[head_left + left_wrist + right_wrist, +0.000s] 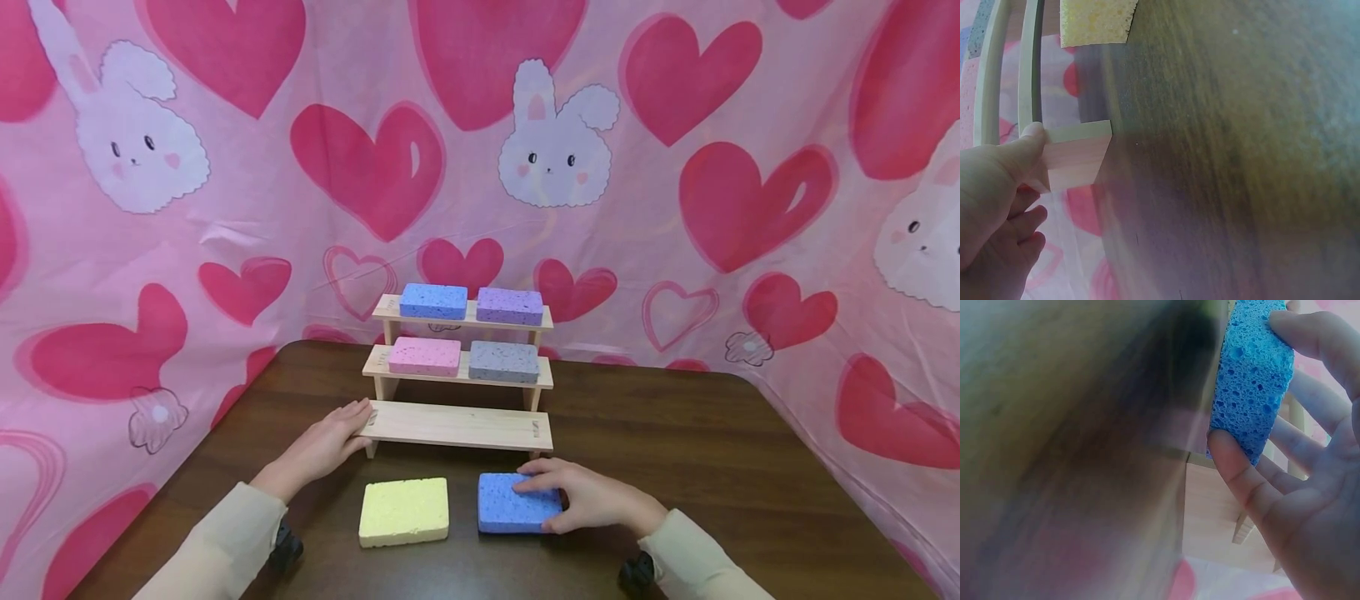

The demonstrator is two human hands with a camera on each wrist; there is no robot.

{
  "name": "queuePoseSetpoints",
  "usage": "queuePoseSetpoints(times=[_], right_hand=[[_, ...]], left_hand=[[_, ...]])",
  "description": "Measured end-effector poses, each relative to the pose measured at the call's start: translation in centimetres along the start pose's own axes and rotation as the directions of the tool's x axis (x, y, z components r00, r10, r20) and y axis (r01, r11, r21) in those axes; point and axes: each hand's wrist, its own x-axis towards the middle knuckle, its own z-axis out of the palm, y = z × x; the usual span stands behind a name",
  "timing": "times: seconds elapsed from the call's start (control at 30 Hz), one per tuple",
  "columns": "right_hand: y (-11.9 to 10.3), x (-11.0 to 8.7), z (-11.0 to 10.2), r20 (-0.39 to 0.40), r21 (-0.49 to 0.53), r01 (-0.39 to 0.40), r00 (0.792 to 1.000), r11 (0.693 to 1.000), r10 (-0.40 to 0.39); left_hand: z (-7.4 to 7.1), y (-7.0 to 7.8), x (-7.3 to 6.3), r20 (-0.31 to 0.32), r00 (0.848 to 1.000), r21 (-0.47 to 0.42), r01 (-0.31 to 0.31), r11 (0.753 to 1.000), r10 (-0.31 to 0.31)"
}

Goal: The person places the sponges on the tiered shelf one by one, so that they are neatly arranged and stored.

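Observation:
A three-step wooden stand is on the table. At its lowest step's left end is my left hand; in the left wrist view the thumb presses the front edge, the other fingers curled behind the end. My right hand grips a blue sponge at its right side, in front of the stand. The right wrist view has the thumb and a finger on this porous blue sponge. Left of it, a yellow sponge lies flat, touched by neither hand.
On the middle step sit a pink sponge and a grey sponge. The top step bears another blue sponge and a purple sponge. Behind the brown table hangs a pink cloth with hearts and rabbits.

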Motion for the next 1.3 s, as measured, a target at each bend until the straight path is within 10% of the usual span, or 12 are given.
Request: queuePoseSetpoints(times=[1.3], right_hand=[[-3.5,4.7,-3.0,0.003,-0.049,-0.004,1.0,0.999,0.004]], left_hand=[[-0.3,0.2,0.1,0.024,1.0,-0.001,0.02,1.0,-0.02]])
